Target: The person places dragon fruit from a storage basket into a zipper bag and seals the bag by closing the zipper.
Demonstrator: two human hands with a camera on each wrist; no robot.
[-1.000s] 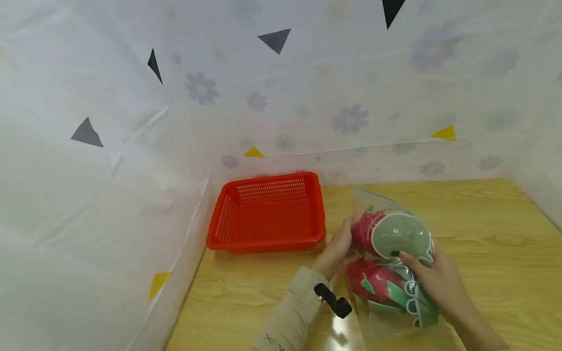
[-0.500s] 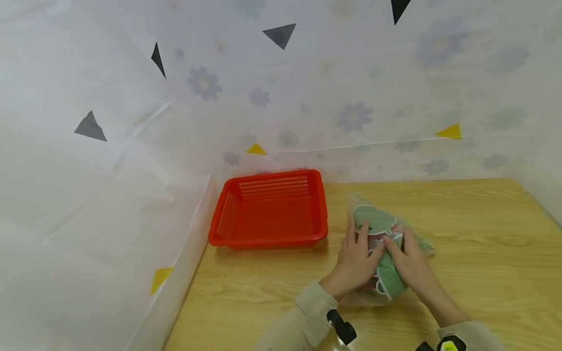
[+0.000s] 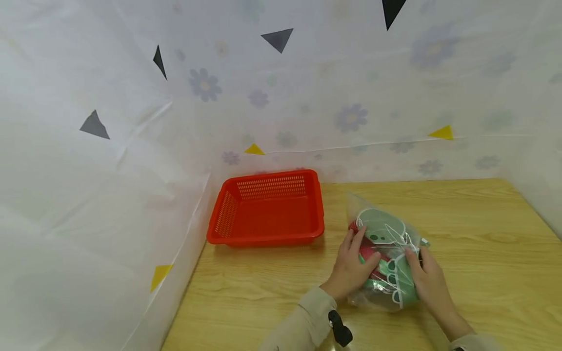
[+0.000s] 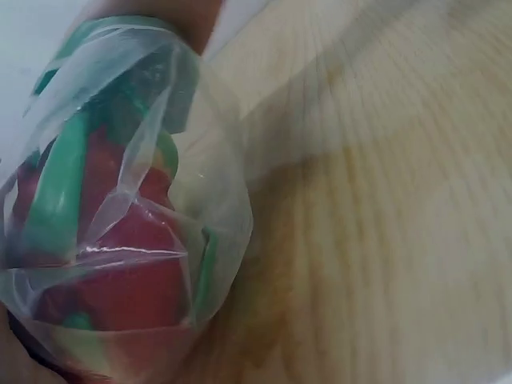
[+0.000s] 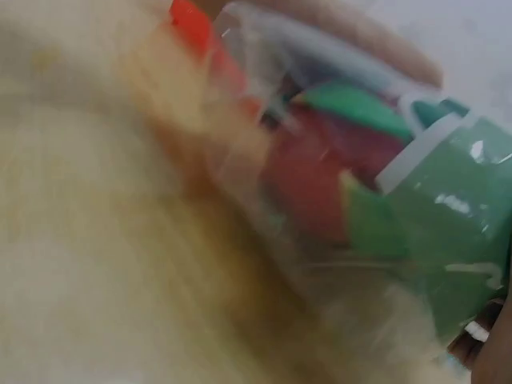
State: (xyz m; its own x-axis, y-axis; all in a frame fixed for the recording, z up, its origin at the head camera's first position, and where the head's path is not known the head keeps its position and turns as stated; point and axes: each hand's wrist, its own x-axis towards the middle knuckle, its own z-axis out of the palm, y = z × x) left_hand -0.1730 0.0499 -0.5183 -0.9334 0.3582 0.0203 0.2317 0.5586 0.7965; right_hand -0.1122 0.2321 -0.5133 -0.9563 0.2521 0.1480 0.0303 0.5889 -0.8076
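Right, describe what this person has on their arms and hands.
Both hands are bare: left hand, right hand. Each arm wears a light beige long sleeve; the left sleeve carries a small black device at the wrist. Only the cuff of the right sleeve shows, at the frame's bottom edge.

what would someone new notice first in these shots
The eye goes first to the clear bag of red and green fruit on the wooden table, with the left hand and right hand holding it from either side. Next comes the bright red basket, at the table's back left beside the bag, apart from it. Behind stands a white flowered sheet with dark and yellow triangles.
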